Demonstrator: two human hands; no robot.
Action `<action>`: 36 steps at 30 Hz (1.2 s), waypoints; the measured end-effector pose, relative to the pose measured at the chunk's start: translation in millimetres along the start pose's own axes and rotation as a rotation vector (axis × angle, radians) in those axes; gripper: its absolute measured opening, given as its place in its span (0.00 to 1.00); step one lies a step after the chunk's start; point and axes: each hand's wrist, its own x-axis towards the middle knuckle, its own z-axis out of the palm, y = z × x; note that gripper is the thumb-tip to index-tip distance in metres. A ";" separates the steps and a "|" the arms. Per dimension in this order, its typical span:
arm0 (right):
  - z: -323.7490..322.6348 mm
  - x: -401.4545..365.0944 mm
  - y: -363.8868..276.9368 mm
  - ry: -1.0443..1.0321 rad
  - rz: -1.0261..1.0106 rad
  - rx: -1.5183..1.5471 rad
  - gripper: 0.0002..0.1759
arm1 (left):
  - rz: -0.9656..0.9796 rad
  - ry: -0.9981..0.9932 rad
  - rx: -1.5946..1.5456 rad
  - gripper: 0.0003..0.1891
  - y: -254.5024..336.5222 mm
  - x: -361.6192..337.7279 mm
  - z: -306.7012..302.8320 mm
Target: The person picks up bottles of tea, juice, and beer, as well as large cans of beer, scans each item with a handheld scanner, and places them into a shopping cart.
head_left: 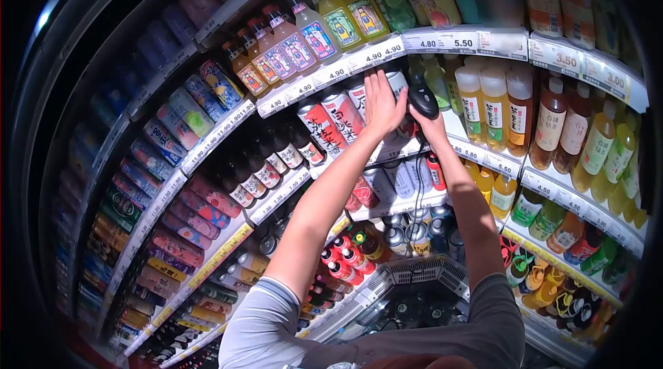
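Observation:
Both of my arms reach up to a shelf of drinks. My left hand (384, 108) lies flat against tall white cans (357, 95), its fingers stretched upward and close together. Beside it, my right hand (433, 128) is wrapped round a black handheld scanner (423, 101), whose dark cable hangs down past the lower shelf. Red and white cans (340, 115) stand just left of my left hand. The cans behind my hands are partly hidden.
Price-tagged shelf edges (331, 77) curve across the view. Small colourful bottles (340, 25) stand above, tea bottles (494, 103) to the right, and dark bottles (266, 174) to the left. Red bottles (343, 269) and a black vent grille (414, 273) lie below.

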 end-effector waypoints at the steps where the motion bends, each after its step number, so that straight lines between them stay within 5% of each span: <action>1: 0.3 -2.2 3.9 -0.005 0.026 0.017 0.21 | -0.048 -0.057 -0.014 0.38 -0.8 4.2 1.5; 6: 5.1 -12.9 13.5 0.032 0.025 0.129 0.16 | -0.045 -0.003 -0.044 0.36 2.2 7.3 4.6; 19: 2.9 -7.9 40.9 0.066 0.089 0.205 0.20 | -0.055 0.197 -0.145 0.41 4.4 -7.3 8.4; 29: 0.7 -28.2 5.1 0.113 0.096 0.317 0.24 | -0.010 0.382 -0.414 0.47 16.2 -26.3 2.0; 34: -0.5 -35.6 22.7 0.157 0.065 0.447 0.25 | -0.099 0.230 -0.618 0.55 27.8 -48.6 -4.4; 36: -0.5 -43.1 25.7 0.161 0.068 0.478 0.25 | -0.085 0.253 -0.647 0.46 35.5 -53.3 -5.4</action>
